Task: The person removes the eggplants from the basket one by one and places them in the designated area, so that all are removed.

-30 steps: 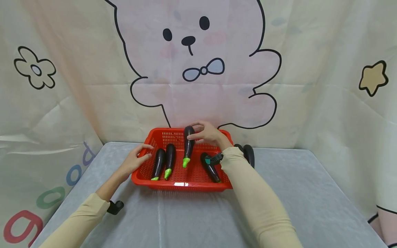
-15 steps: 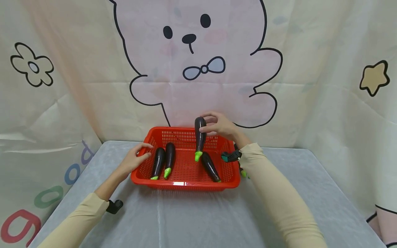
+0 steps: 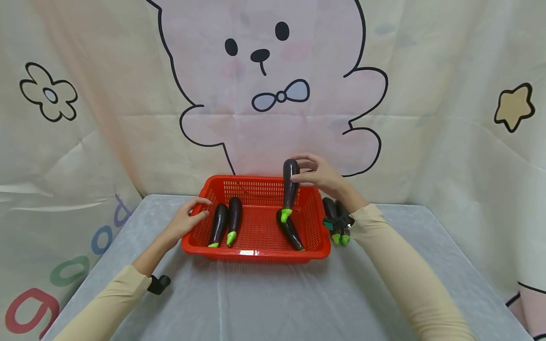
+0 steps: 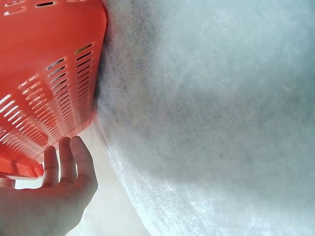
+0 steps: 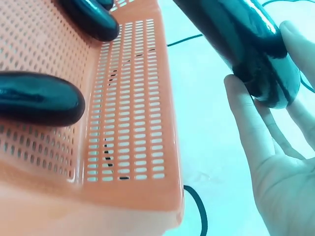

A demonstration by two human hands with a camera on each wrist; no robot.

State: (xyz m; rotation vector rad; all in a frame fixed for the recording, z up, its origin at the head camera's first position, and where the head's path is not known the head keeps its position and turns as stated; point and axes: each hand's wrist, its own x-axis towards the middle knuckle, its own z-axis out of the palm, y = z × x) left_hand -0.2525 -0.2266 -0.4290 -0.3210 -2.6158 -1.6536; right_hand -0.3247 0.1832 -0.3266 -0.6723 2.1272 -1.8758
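A dark purple eggplant (image 3: 290, 189) hangs upright over the right part of the red basket (image 3: 256, 256), its green stem end down. My right hand (image 3: 322, 176) pinches it near its thick upper end between thumb and fingers, which the right wrist view also shows. Beneath the stem end, another eggplant (image 3: 291, 234) lies in the basket, partly hidden. Two more, one eggplant (image 3: 218, 225) and its neighbour eggplant (image 3: 234, 220), lie side by side at the basket's left. At the left rim is my left hand (image 3: 187, 220), fingers relaxed and slightly bent; whether they touch the rim I cannot tell.
Outside the basket's right wall, two eggplants (image 3: 344, 232) lie on the grey cloth-covered table (image 3: 384, 246), partly behind my right wrist. A printed curtain (image 3: 273, 137) hangs directly behind the basket.
My right hand has carried the eggplant to the right and somewhat up, from the basket's middle to its right part. My left hand stays at the left rim.
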